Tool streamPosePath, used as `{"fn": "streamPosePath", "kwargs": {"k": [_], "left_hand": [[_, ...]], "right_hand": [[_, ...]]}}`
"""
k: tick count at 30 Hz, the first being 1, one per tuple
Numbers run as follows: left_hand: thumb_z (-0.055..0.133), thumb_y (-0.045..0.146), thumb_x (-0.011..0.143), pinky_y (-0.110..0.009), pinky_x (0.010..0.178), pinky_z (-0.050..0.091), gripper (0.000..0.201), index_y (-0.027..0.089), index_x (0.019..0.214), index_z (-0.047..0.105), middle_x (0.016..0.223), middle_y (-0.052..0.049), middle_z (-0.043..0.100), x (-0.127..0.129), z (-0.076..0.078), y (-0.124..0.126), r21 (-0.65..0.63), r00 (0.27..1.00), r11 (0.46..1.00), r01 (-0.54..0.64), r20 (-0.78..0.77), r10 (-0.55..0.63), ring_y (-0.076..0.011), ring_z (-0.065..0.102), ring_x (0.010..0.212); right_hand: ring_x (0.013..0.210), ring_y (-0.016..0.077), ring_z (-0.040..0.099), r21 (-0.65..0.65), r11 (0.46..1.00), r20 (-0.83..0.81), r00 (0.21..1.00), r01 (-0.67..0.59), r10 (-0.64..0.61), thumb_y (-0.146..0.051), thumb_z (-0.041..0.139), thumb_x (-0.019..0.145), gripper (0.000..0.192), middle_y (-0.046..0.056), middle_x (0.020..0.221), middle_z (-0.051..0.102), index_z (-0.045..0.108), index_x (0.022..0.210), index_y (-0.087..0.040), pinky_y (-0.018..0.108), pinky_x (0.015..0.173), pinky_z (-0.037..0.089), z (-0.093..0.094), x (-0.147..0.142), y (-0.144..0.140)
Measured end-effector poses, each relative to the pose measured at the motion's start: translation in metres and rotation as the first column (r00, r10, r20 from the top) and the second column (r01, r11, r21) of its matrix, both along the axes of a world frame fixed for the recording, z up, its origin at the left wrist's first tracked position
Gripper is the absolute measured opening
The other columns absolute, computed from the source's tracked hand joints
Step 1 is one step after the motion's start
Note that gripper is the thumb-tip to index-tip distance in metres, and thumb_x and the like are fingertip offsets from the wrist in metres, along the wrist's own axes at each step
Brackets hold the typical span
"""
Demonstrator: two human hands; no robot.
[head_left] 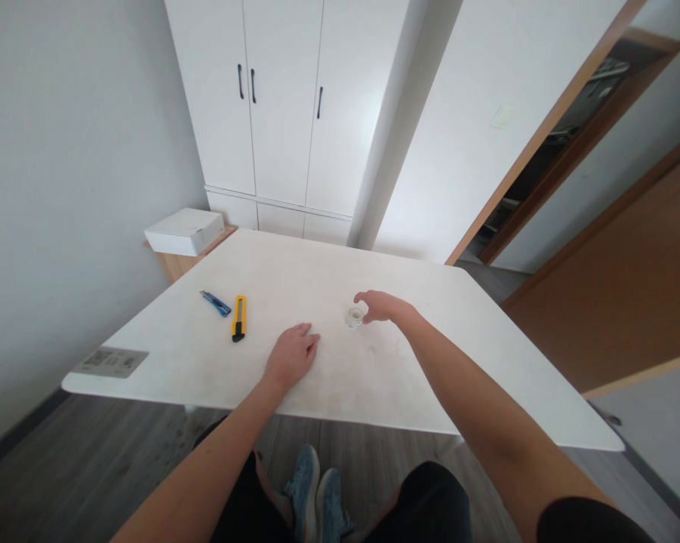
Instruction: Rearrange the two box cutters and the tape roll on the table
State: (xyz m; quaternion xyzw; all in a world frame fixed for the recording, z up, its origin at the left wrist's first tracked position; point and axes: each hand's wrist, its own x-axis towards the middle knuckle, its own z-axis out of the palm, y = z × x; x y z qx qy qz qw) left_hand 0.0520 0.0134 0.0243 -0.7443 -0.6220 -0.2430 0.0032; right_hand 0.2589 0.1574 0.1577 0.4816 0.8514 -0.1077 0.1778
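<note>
My right hand (pixel 378 306) reaches over the white table (pixel 294 271) from the right, its thumb and fingers curved apart. Just at its fingertips is a small clear ring-shaped thing (pixel 355 317) that looks like a roll of clear tape. The thumb is close beside its right edge; whether they touch I cannot tell. My left hand (pixel 292 354) rests on the tabletop near the front edge, fingers stretched out and holding nothing. To its left lie a yellow utility knife (pixel 238 318) with a black end and a blue utility knife (pixel 216 303).
A label with a printed code (pixel 111 362) is stuck at the table's front left corner. Beyond the far left corner, a white box (pixel 185 231) sits on a wooden stand. White cabinets (pixel 283 98) stand behind the table. On the right is a brown wooden panel (pixel 616 294).
</note>
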Motion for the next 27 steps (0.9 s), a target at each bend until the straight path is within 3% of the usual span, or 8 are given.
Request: {"fn": "streamPosePath", "kwargs": {"k": [10, 16, 23, 27], "left_hand": [[0.047, 0.027, 0.095, -0.042, 0.109, 0.043, 0.033, 0.021, 0.112, 0.074, 0.131, -0.014, 0.064, 0.0, 0.0, 0.0, 0.007, 1.0, 1.0, 0.005, 0.012, -0.005, -0.0258, 0.059, 0.123], [0.047, 0.028, 0.095, -0.042, 0.109, 0.043, 0.032, 0.022, 0.112, 0.074, 0.13, -0.012, 0.065, 0.0, -0.002, 0.001, 0.008, 1.0, 1.0, 0.0, 0.017, 0.0, -0.0251, 0.059, 0.123], [0.048, 0.026, 0.094, -0.042, 0.109, 0.043, 0.032, 0.021, 0.112, 0.074, 0.13, -0.013, 0.065, 0.0, -0.002, 0.001, 0.015, 1.0, 1.0, 0.005, 0.027, -0.006, -0.0249, 0.059, 0.122], [0.048, 0.026, 0.094, -0.042, 0.109, 0.043, 0.032, 0.02, 0.112, 0.074, 0.13, -0.014, 0.065, 0.0, -0.002, 0.001, 0.017, 1.0, 1.0, 0.008, 0.015, -0.008, -0.0253, 0.06, 0.122]], "right_hand": [[0.109, 0.0272, 0.062, 0.059, 0.994, 0.056, 0.994, -0.094, 0.091, -0.032, 0.075, 0.077, 0.054, 0.007, 0.126, 0.063, 0.059, 0.128, -0.03, 0.031, 0.076, 0.047, -0.031, -0.02, 0.001], [0.109, 0.0273, 0.062, 0.088, 0.99, 0.072, 0.991, -0.115, 0.109, -0.032, 0.075, 0.078, 0.049, 0.007, 0.125, 0.064, 0.061, 0.124, -0.029, 0.031, 0.075, 0.047, -0.033, -0.021, 0.002], [0.11, 0.0276, 0.063, 0.08, 0.993, 0.052, 0.996, -0.082, 0.078, -0.034, 0.08, 0.073, 0.074, 0.009, 0.132, 0.059, 0.048, 0.14, -0.032, 0.03, 0.076, 0.048, -0.031, -0.018, -0.002], [0.108, 0.027, 0.063, 0.078, 0.99, 0.061, 0.991, -0.122, 0.117, -0.033, 0.077, 0.075, 0.068, 0.008, 0.131, 0.058, 0.051, 0.137, -0.032, 0.03, 0.076, 0.048, -0.035, -0.017, -0.002]]}}
